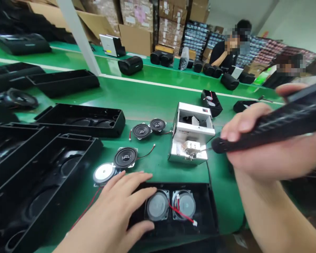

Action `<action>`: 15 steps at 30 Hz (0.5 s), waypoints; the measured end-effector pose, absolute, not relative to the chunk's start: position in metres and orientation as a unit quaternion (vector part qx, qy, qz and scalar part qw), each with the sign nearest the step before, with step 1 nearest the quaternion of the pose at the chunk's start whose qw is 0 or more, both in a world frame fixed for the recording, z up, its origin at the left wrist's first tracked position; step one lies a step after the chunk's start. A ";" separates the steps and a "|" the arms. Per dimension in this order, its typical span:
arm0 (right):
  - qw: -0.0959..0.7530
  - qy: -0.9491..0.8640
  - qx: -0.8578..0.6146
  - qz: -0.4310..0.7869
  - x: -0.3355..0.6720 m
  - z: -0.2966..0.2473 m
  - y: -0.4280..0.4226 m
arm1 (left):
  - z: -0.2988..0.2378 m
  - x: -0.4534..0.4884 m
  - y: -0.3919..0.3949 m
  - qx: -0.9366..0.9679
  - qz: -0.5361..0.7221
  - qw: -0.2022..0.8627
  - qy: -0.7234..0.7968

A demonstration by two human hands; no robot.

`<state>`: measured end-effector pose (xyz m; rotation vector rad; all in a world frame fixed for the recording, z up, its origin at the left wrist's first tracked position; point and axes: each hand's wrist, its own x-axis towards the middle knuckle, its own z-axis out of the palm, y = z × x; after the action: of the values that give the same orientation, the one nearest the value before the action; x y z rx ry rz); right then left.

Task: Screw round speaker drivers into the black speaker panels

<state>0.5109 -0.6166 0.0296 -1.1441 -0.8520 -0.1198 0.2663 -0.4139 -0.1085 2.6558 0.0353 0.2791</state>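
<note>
My right hand [263, 147] is wrapped round a black electric screwdriver [274, 123]. Its thin bit points left and reaches the front outlet of a white and silver screw feeder [192, 135]. Lower in the view, my left hand [123, 200] has its fingers spread over the left part of a black speaker housing [205, 214]. Two round speaker drivers sit in that housing, a left one [158, 205] close to my left fingertips and a right one [184, 205]. Red wires with white plugs lie across them. Whether my left fingers touch the housing is unclear.
Loose speaker drivers [125, 157] lie on the green table [152, 168] left of the feeder. Open black housings [76, 123] stand along the left. Behind is a green conveyor [137, 88] with finished-looking speakers [130, 65]. Two people sit beyond it, before stacked cartons [170, 31].
</note>
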 end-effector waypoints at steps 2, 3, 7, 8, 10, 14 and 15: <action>0.753 -0.406 -0.516 -0.050 0.517 0.019 -0.602 | -0.106 0.275 -0.416 0.972 0.095 0.216 -0.005; 0.743 -0.426 -0.515 -0.032 0.519 0.012 -0.600 | -0.105 0.279 -0.417 0.973 0.086 0.213 -0.008; 0.712 -0.483 -0.508 0.031 0.521 -0.006 -0.599 | -0.097 0.289 -0.421 0.973 0.057 0.224 -0.002; 0.727 -0.459 -0.510 0.033 0.519 -0.007 -0.598 | -0.095 0.291 -0.422 0.972 0.055 0.227 0.003; 0.754 -0.403 -0.517 0.033 0.514 -0.007 -0.592 | -0.091 0.293 -0.423 0.972 0.046 0.228 0.014; 0.749 -0.375 -0.546 0.005 0.510 -0.008 -0.575 | -0.088 0.293 -0.424 0.971 0.024 0.237 0.012; 0.744 -0.380 -0.549 0.000 0.512 -0.010 -0.574 | -0.088 0.292 -0.425 0.970 0.024 0.241 0.012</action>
<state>0.5120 -0.5736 -0.0104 -1.2034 -0.8324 0.0011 0.2924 -0.4247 -0.0877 2.6540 0.0318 0.0650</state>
